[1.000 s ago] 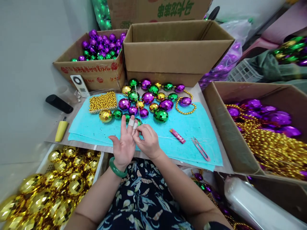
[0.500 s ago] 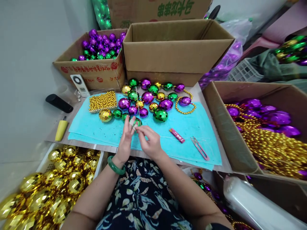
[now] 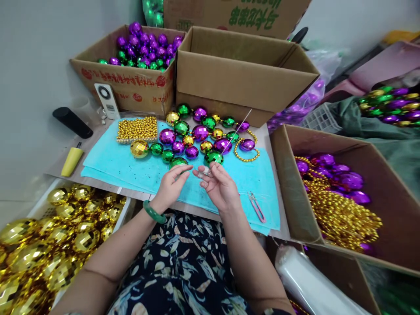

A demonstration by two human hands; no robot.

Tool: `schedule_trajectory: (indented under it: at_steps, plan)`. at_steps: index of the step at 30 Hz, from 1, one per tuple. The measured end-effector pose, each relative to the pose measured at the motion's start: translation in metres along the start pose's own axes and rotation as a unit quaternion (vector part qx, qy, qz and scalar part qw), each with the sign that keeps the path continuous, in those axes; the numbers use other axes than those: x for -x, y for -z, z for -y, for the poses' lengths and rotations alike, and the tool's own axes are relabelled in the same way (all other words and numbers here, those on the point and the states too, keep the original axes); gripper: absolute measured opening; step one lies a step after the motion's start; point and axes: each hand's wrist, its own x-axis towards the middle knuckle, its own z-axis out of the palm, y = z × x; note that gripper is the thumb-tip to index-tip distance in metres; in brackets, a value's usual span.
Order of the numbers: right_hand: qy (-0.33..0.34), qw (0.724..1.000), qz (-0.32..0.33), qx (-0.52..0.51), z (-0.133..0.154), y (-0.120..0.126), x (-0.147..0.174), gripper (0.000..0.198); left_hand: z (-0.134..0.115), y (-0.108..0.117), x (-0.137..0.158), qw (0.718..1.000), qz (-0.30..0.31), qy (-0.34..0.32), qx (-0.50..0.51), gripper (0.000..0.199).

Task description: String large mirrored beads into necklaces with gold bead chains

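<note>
Slanting past the right side of the large green bead point(image 3: 213, 158), the needle point(image 3: 235, 133) points away from you, its near end seemingly pinched in your right hand point(image 3: 225, 188). Your left hand point(image 3: 170, 187), grip apart, sits left of that bead, farther from the needle.

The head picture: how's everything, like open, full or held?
Left hand: fingers slightly bent, nothing visibly held
Right hand: closed on thin rod
Thin rod: slanting up
Blue cloth: spread out
Pink snips: lying on blue cloth
Left box: open, piled with balls
Middle box: open
Right box: open, holding gold bead strings
White crate: full of gold baubles
</note>
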Motion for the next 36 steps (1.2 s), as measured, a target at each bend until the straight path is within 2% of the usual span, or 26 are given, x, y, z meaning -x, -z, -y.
schedule_trajectory:
  at_steps: [3, 8, 12, 14, 17, 19, 21, 23, 25, 26, 28, 30, 32, 34, 36]
  plan:
    - [-0.010, 0.999, -0.008, -0.049, 0.002, -0.003, 0.003, 0.011, 0.002, -0.002, 0.001, 0.999, 0.008, 0.034, 0.005, 0.025]
    - [-0.015, 0.996, 0.004, -0.084, -0.001, -0.005, 0.004, 0.005, 0.008, -0.010, 0.004, 0.994, -0.030, 0.096, 0.033, 0.023]
    - [-0.030, 0.995, 0.020, -0.090, -0.006, -0.005, 0.005, 0.007, 0.012, -0.016, 0.002, 0.984, -0.019, 0.144, 0.099, 0.026]
    - [-0.043, 0.995, 0.019, -0.085, -0.007, -0.004, 0.005, 0.008, 0.012, -0.017, 0.001, 0.984, -0.013, 0.142, 0.112, 0.024]
    - [-0.049, 0.996, 0.006, -0.070, -0.006, -0.001, 0.005, 0.009, 0.008, -0.015, -0.001, 0.992, -0.013, 0.111, 0.060, 0.020]
    - [-0.044, 0.997, -0.002, -0.057, -0.003, 0.002, 0.004, 0.009, 0.004, -0.011, -0.003, 0.993, -0.004, 0.114, 0.040, 0.026]
    - [-0.044, 0.998, -0.004, -0.046, 0.002, 0.002, 0.004, 0.010, 0.002, -0.008, -0.004, 0.987, 0.044, 0.137, 0.075, 0.044]
    - [-0.056, 0.998, 0.005, -0.037, 0.007, 0.001, 0.005, 0.012, 0.004, -0.007, -0.006, 0.965, 0.139, 0.173, 0.138, 0.060]
    - [-0.072, 0.997, 0.013, -0.018, 0.014, 0.000, 0.006, 0.016, 0.008, -0.007, -0.010, 0.936, 0.234, 0.204, 0.167, 0.059]
    - [-0.073, 0.997, 0.010, -0.001, 0.017, 0.000, 0.007, 0.017, 0.011, -0.008, -0.013, 0.929, 0.256, 0.213, 0.162, 0.050]
    - [-0.052, 0.998, -0.017, 0.044, 0.024, 0.002, 0.007, 0.019, 0.015, -0.008, -0.018, 0.938, 0.237, 0.213, 0.139, 0.034]
    - [-0.015, 0.994, -0.060, 0.087, 0.029, 0.006, 0.007, 0.021, 0.016, -0.006, -0.022, 0.952, 0.182, 0.209, 0.127, 0.030]
    - [0.009, 0.991, -0.088, 0.097, 0.029, 0.010, 0.005, 0.026, 0.016, -0.006, -0.023, 0.955, 0.150, 0.220, 0.132, 0.031]
    - [0.013, 0.992, -0.101, 0.074, 0.023, 0.011, 0.002, 0.031, 0.016, -0.008, -0.018, 0.952, 0.148, 0.234, 0.131, 0.033]
    - [0.013, 0.992, -0.112, 0.053, 0.015, 0.011, 0.000, 0.036, 0.016, -0.010, -0.012, 0.946, 0.173, 0.249, 0.112, 0.033]
